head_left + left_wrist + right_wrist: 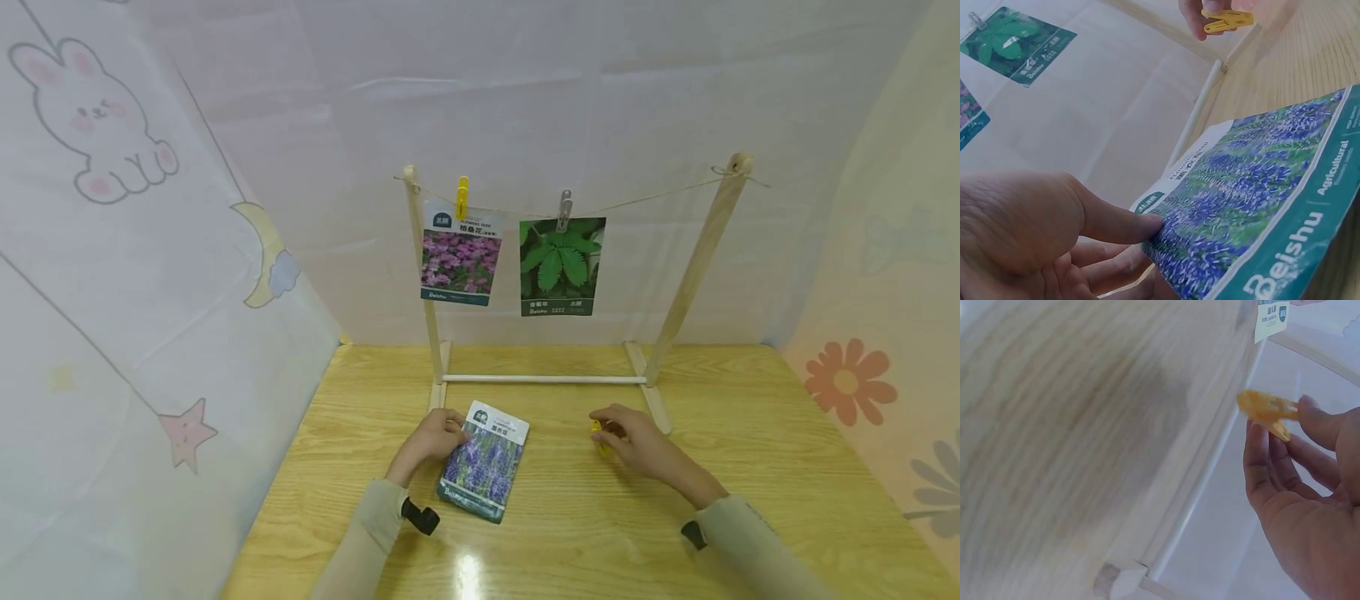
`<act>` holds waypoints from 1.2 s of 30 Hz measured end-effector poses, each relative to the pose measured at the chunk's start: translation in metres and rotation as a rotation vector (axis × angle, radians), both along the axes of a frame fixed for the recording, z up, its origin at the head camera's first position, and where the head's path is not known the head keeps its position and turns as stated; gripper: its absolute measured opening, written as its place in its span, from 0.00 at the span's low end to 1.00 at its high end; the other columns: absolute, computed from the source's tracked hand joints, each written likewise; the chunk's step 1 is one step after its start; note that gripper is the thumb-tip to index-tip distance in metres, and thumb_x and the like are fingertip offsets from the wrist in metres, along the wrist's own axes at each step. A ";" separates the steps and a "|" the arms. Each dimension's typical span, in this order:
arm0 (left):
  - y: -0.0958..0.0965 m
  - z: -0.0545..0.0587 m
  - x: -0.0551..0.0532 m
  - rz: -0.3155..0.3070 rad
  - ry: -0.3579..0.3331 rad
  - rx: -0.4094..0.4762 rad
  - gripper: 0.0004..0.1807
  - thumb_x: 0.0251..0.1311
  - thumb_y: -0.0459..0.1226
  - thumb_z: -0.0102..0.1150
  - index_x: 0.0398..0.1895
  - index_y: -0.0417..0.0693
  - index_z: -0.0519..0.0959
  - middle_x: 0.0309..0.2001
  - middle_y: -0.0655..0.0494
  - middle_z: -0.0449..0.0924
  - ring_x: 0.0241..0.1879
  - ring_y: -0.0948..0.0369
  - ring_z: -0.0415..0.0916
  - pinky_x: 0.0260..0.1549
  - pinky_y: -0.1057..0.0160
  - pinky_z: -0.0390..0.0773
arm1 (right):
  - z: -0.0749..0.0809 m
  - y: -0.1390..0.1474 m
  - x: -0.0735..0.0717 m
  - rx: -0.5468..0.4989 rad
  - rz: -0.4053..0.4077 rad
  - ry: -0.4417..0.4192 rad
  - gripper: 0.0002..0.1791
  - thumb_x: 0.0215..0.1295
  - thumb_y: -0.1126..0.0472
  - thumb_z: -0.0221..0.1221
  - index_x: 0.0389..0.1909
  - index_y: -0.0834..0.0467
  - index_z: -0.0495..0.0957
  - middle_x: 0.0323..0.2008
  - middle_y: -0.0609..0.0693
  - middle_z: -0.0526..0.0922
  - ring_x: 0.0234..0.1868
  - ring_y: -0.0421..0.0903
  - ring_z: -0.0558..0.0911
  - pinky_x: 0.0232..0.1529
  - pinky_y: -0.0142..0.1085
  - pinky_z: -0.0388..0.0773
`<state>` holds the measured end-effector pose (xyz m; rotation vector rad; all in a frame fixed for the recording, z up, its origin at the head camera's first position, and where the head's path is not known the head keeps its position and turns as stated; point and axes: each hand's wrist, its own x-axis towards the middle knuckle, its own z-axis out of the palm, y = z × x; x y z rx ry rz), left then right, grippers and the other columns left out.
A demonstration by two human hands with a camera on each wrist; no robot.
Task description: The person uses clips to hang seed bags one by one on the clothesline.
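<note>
A seed packet with purple-blue flowers [483, 467] is pinched along its left edge by my left hand [433, 437], thumb on the front and fingers behind. In the left wrist view the packet [1254, 187] tilts above the wooden surface. My right hand [637, 442] holds a yellow clothespin [602, 438] between thumb and fingertips, to the right of the packet. The right wrist view shows the clothespin [1266, 407] with its handle ends between thumb and fingers.
Behind the hands stands a wooden frame [701, 267] with a string tied between its posts. A pink-flower packet [459, 262] hangs by a yellow clothespin [462, 198], and a green-leaf packet [561, 271] by a grey one [565, 210]. A white rod [543, 379] joins the frame's feet.
</note>
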<state>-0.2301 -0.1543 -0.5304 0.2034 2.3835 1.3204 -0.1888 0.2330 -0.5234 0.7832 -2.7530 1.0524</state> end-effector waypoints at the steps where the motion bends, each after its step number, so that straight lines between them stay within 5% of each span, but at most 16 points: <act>1: 0.001 0.001 0.000 -0.005 -0.002 0.012 0.25 0.75 0.33 0.62 0.69 0.26 0.74 0.32 0.57 0.78 0.25 0.64 0.64 0.27 0.64 0.68 | 0.002 0.001 0.000 0.006 -0.004 -0.006 0.19 0.70 0.68 0.68 0.57 0.73 0.81 0.43 0.54 0.87 0.40 0.44 0.87 0.42 0.35 0.88; 7: 0.004 0.008 0.002 -0.017 0.016 0.031 0.27 0.76 0.34 0.62 0.72 0.27 0.73 0.44 0.45 0.85 0.30 0.62 0.70 0.29 0.62 0.73 | 0.009 0.005 0.001 0.035 -0.018 -0.052 0.20 0.72 0.65 0.68 0.58 0.74 0.81 0.45 0.57 0.88 0.41 0.44 0.87 0.44 0.36 0.89; 10: 0.006 0.011 0.003 -0.026 0.022 0.043 0.27 0.76 0.34 0.62 0.72 0.28 0.73 0.37 0.51 0.82 0.31 0.63 0.73 0.28 0.63 0.74 | 0.011 0.005 0.002 0.040 -0.026 -0.045 0.18 0.72 0.66 0.67 0.57 0.73 0.81 0.45 0.58 0.87 0.41 0.47 0.88 0.44 0.37 0.89; 15: 0.009 0.017 0.006 -0.053 0.012 0.099 0.27 0.78 0.33 0.59 0.73 0.28 0.71 0.20 0.63 0.62 0.19 0.65 0.56 0.20 0.65 0.61 | 0.015 0.007 0.004 0.035 -0.068 -0.018 0.17 0.72 0.68 0.67 0.57 0.71 0.81 0.44 0.57 0.89 0.42 0.52 0.89 0.44 0.40 0.90; 21: 0.013 0.024 0.008 -0.058 0.029 0.114 0.26 0.78 0.34 0.59 0.73 0.28 0.71 0.17 0.65 0.55 0.17 0.66 0.55 0.20 0.67 0.60 | 0.025 0.011 0.005 0.021 -0.090 0.013 0.19 0.72 0.67 0.68 0.59 0.71 0.81 0.45 0.57 0.90 0.42 0.53 0.90 0.42 0.40 0.90; 23: 0.014 0.026 0.009 -0.051 0.038 0.106 0.26 0.77 0.34 0.60 0.72 0.29 0.72 0.21 0.60 0.72 0.21 0.64 0.70 0.21 0.66 0.71 | 0.027 0.013 0.005 0.008 -0.085 0.024 0.19 0.72 0.66 0.68 0.59 0.71 0.81 0.46 0.58 0.90 0.42 0.53 0.91 0.42 0.40 0.90; 26: 0.016 0.029 0.009 -0.048 0.067 0.088 0.25 0.76 0.36 0.63 0.69 0.31 0.75 0.43 0.44 0.88 0.38 0.54 0.86 0.31 0.58 0.87 | 0.031 0.015 0.004 -0.013 -0.082 0.032 0.18 0.72 0.67 0.68 0.59 0.70 0.82 0.46 0.58 0.90 0.42 0.54 0.91 0.42 0.39 0.90; 28: 0.018 0.031 0.009 -0.050 0.086 0.077 0.25 0.76 0.37 0.64 0.68 0.32 0.76 0.59 0.33 0.83 0.52 0.45 0.87 0.41 0.52 0.91 | 0.033 0.016 0.004 -0.019 -0.079 0.040 0.18 0.71 0.67 0.69 0.58 0.70 0.82 0.46 0.58 0.90 0.42 0.54 0.91 0.42 0.39 0.90; 36: 0.025 0.041 0.007 -0.066 0.130 0.044 0.24 0.76 0.40 0.64 0.69 0.36 0.77 0.61 0.35 0.84 0.58 0.42 0.84 0.49 0.47 0.88 | 0.042 0.019 0.002 -0.010 -0.107 0.077 0.16 0.68 0.67 0.71 0.55 0.67 0.85 0.46 0.59 0.90 0.39 0.52 0.91 0.38 0.36 0.89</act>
